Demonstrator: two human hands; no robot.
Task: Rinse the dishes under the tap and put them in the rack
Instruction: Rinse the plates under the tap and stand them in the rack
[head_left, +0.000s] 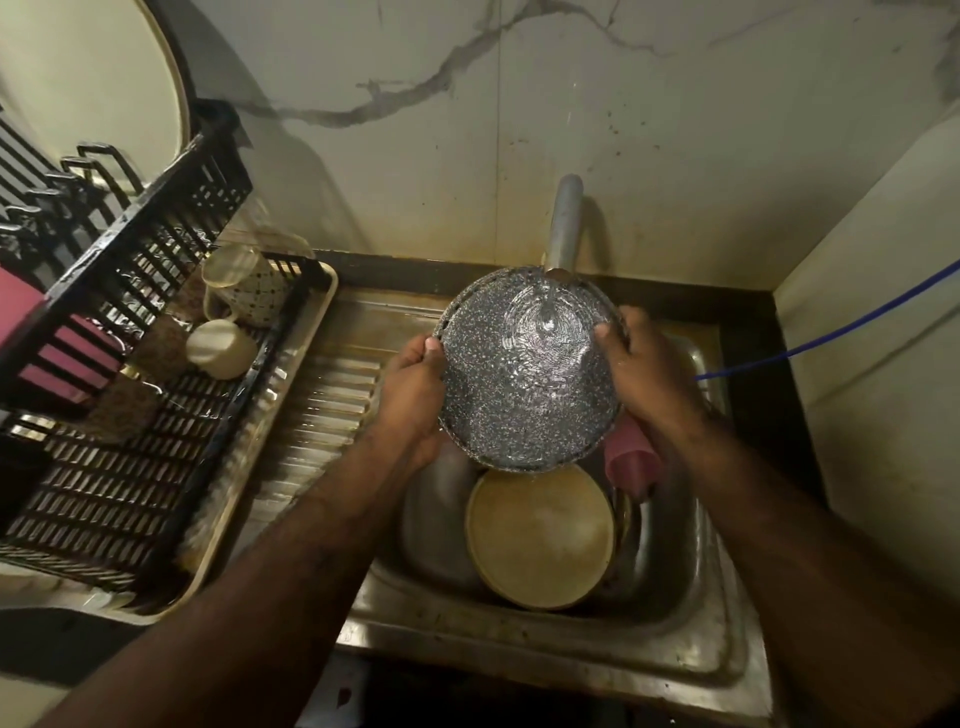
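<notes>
The stainless steel sink (691, 639) spreads beneath both your hands, its ribbed draining board running off to the left of your left hand. Beyond that board, well to the left of your left hand, stands the black slatted plastic dish rack (156, 447) on a cream tray (218, 551).

Between your hands, tilted toward you under the tap, is the round dark grey speckled plate (524, 374). Your left hand (410, 395) grips its left rim, thumb on the face and fingers curled behind. Your right hand (644, 364) grips the right rim the same way, thumb lying on the wet face. Water from the dull metal tap spout (563, 223), just beyond your hands, strikes the plate's upper part and spreads in ripples.

Below your hands, in the basin, lies a round cream-coloured plate (540, 535) holding cloudy water, its upper edge hidden under the speckled plate. To its left, under your left wrist, sits a steel bowl (436, 525). Just under your right wrist lies a pink plastic cup (631, 457) on its side.

In the rack, far left of your left hand, a cream mug (221, 348) lies tipped over, and behind it stands a clear patterned jug (244, 283). A thin blue cord (831, 332) runs along the wall to the right of your right hand.
</notes>
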